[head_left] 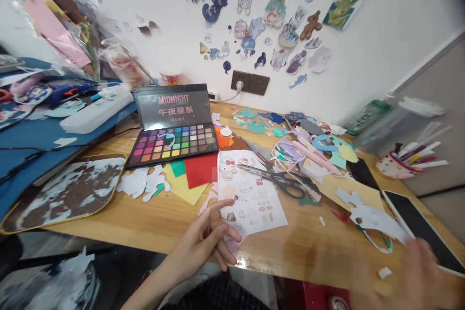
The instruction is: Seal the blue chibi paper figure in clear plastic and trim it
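My left hand (209, 237) is at the table's front edge, index finger stretched over the lower left of a printed sheet (250, 203) with cartoon kitten drawings. Its fingers are apart and hold nothing. A pair of black-handled scissors (281, 178) lies across the sheet's upper right. At the lower right, my right hand (417, 271) is smeared by motion, so its fingers cannot be made out. It is nearest to a white paper cutout (378, 220) and a tablet with a dark screen (423, 227); whether it touches either is unclear.
An open eyeshadow palette (170, 131) stands behind red paper (201, 170). A brown-and-white tray (69, 193) lies at the left. Paper scraps (254, 127) cover the back right, near a pen holder (397, 164). A wall socket (250, 82) has a plug in it.
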The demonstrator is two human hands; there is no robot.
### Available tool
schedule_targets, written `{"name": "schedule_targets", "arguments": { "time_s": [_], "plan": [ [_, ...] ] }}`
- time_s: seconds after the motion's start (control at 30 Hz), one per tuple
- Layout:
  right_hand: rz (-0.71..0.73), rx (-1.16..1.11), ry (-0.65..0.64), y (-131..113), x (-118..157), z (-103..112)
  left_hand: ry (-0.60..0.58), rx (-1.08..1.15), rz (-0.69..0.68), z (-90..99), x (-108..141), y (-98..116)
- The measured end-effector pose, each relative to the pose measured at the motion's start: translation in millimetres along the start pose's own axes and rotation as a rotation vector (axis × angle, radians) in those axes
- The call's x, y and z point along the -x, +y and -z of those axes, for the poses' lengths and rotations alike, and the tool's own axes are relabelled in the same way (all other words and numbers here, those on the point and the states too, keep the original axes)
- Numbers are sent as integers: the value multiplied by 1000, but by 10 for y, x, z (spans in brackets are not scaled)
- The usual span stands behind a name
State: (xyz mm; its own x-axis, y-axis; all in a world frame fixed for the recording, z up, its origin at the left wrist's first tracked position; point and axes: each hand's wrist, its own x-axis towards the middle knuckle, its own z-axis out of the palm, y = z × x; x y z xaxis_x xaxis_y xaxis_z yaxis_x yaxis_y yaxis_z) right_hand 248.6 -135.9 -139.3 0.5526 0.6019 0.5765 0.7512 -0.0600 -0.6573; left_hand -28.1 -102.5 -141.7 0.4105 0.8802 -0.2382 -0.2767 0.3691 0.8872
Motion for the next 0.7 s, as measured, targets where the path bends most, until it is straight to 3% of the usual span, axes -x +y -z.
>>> {"name": "schedule_targets", "arguments": {
  "time_s": [0.03, 0.1, 0.17, 0.23, 0.33, 0.4, 0.47, 0.57, 0.63, 0.7],
  "plan": [
    [157, 42, -160, -157, 54, -97, 9, -3, 3, 10, 2, -11],
    [330, 78, -449, -501, 252, -346, 17, -23, 18, 15, 0, -26],
    [430, 23, -701, -798, 491, -585, 69, -115, 2, 14, 0, -21],
    [499, -55, -874, -989, 668, -723, 177, -259, -78, 16, 8, 4],
    [525, -236, -1075, -1073, 690, -684, 322, -311, -126, 21, 25, 57],
    [514, -384, -1200, -1046, 568, -579, 309, -163, -36, 19, 28, 88],
    [445, -479, -1240, -1008, 423, -517, 244, 32, 51, 14, 20, 107],
    [317, -388, -1056, -1017, 317, -596, 154, 241, 107, 13, -6, 104],
    [344, -287, -983, -1094, 353, -709, 161, 282, 85, 31, -25, 82],
    [454, -273, -1032, -1217, 442, -776, 204, 302, 35, 70, -39, 54]
  ]
}}
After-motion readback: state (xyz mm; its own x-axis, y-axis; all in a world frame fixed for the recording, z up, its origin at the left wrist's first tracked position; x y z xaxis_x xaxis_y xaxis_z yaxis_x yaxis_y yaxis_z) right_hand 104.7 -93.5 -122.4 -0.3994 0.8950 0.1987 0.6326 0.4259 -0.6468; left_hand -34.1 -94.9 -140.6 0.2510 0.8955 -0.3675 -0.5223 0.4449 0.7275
